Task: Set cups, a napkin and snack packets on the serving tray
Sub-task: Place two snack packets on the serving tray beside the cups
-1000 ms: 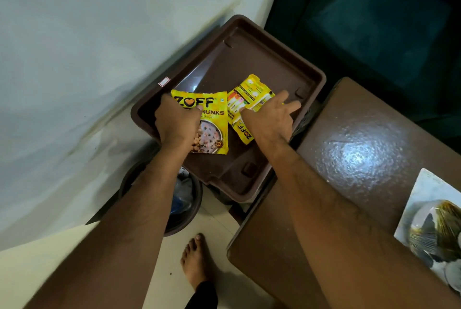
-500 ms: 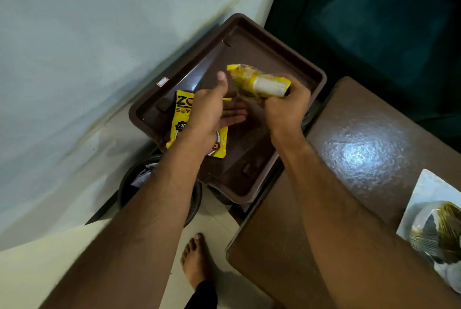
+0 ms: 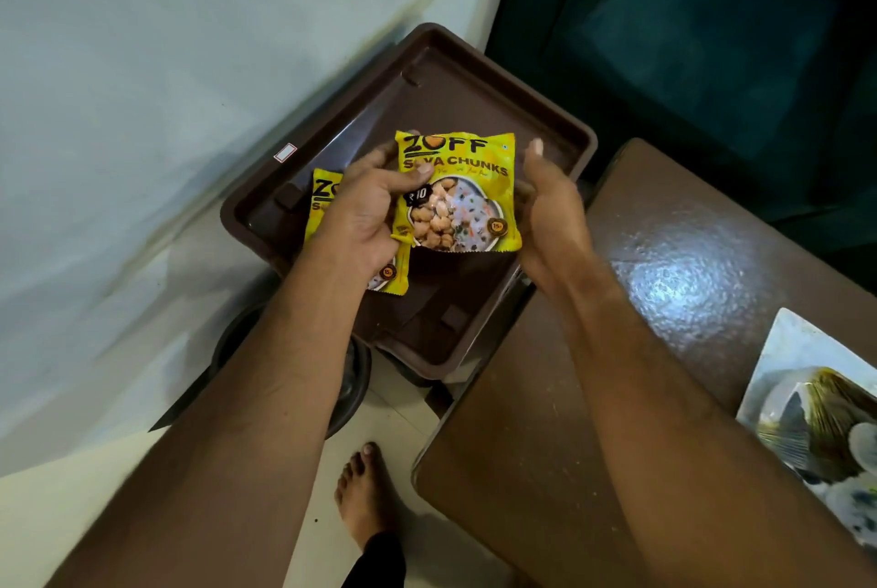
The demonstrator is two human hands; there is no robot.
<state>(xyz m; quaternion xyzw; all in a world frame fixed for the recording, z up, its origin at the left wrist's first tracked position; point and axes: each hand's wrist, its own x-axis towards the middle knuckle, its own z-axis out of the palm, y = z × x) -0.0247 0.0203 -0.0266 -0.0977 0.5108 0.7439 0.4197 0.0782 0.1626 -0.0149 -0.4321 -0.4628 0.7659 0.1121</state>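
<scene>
**A yellow snack packet held up between two hands over a brown tray**

A yellow soya chunks packet (image 3: pixel 458 193) is raised face-up above a brown serving tray (image 3: pixel 545 122). The left hand (image 3: pixel 368 217) grips its left edge: the thumb (image 3: pixel 420 172) presses on the printed front, covering a letter of the label, while the other fingers curl behind it and only their tips show above the top-left corner. The right hand (image 3: pixel 545 208) stands at the packet's right edge, palm turned inward, fingers fairly straight and close together; whether they actually touch the wrapper is hard to tell, since the contact side is hidden.

A second yellow packet (image 3: pixel 327 203) lies flat in the tray, mostly covered by the left hand and wrist, with only its upper-left corner and lower strip showing.

The tray sits just beside a dark brown table (image 3: pixel 664 265). On the table's right, a patterned plate (image 3: pixel 816 421) is cut off by the picture's edge. Below the tray, a dark round bin (image 3: pixel 351 379) is largely hidden by the left forearm. A bare foot (image 3: pixel 365 492) stands on the pale floor.
</scene>
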